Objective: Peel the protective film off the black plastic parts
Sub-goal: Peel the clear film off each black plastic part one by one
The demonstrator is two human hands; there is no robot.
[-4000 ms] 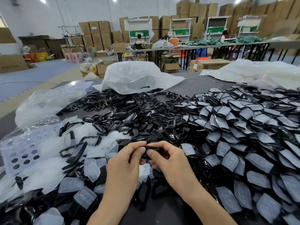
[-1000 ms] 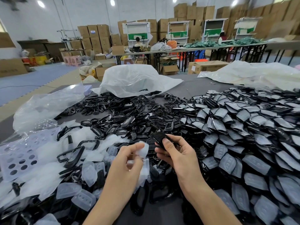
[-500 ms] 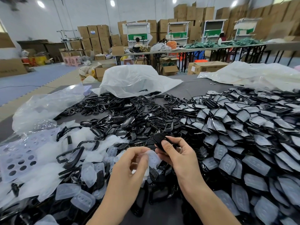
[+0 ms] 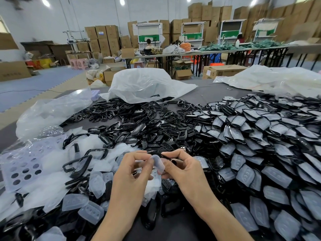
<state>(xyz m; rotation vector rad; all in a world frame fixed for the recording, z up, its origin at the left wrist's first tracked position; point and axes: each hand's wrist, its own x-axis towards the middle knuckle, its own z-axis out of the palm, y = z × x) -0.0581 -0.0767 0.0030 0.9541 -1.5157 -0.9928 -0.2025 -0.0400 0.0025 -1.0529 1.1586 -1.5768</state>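
1. Peeled films (image 4: pixel 97 184) lie heaped on the left.
2. Left hand (image 4: pixel 132 173) pinches a film (image 4: pixel 158 163) between curled thumb and fingers.
3. Right hand (image 4: pixel 185 168) grips a black part (image 4: pixel 167 156) in curled fingers, and the film touches it.
4. Covered parts (image 4: pixel 260 145) are piled on the right.

Left hand (image 4: pixel 130 173) and right hand (image 4: pixel 184 169) meet — both grips pinched.

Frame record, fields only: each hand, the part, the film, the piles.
left hand: pinches film
right hand: pinches black part
film state: curled between the hands, at the part's edge; fully off or not, cannot tell
covered pile: person's right, films on
bare pile: centre, beyond the hands
loose films: person's left
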